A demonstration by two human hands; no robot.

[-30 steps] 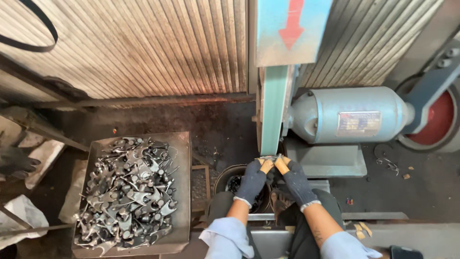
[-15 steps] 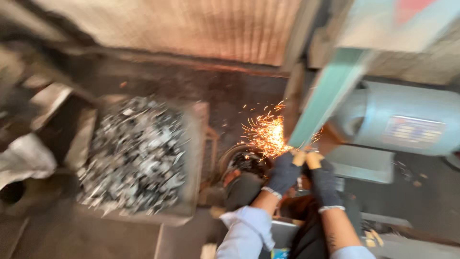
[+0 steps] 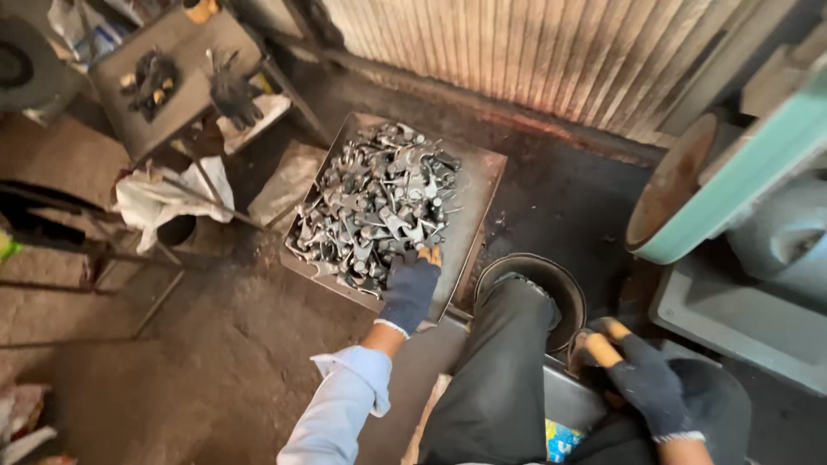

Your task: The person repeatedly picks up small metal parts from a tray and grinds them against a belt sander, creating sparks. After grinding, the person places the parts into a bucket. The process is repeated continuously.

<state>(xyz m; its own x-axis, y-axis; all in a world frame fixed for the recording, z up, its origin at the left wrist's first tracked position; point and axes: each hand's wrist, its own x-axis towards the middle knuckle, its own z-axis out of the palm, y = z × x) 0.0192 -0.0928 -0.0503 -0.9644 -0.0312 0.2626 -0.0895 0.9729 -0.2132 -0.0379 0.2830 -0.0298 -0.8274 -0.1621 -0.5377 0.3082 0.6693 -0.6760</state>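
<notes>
Pick-up step, judged. Left hand (image 3: 412, 288) is laid on the near edge of the parts (image 3: 379, 207) heaped in the tray (image 3: 478, 185), fingers curled; grip cannot be told. Right hand (image 3: 642, 379), right of the tray, is closed on something small. One part needs singling out.

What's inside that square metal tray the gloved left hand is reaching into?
The tray holds a heap of small grey metal parts. The left hand rests on the heap's near edge, hiding the pieces beneath it. The tray's bottom is mostly covered.
</notes>
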